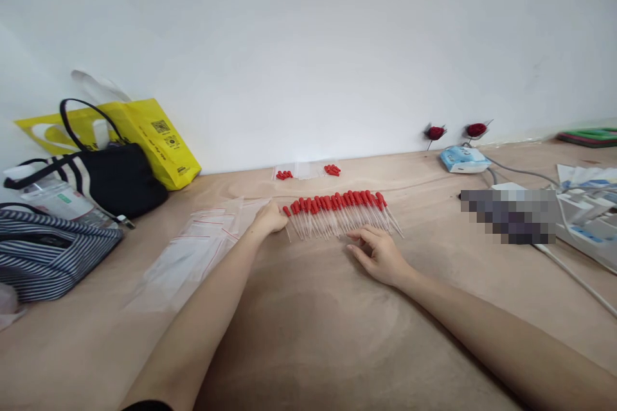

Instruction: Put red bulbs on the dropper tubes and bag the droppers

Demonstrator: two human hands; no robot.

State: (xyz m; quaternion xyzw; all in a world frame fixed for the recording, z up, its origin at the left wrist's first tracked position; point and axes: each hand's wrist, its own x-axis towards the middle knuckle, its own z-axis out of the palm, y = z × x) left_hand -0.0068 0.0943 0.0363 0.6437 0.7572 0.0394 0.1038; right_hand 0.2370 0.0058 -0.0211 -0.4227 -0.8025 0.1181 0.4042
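Note:
A row of several clear droppers with red rubber bulbs lies side by side on the wooden table. My left hand rests at the row's left end, fingers curled against the first dropper. My right hand lies below the row's right half, its fingers bent and touching the glass tips; whether it holds one is hidden. A pile of clear zip bags with red seal lines lies left of my left hand.
Small bags of red bulbs sit by the white wall. A yellow bag, a black bag and a striped bag stand at left. A tissue pack, cables and papers lie at right.

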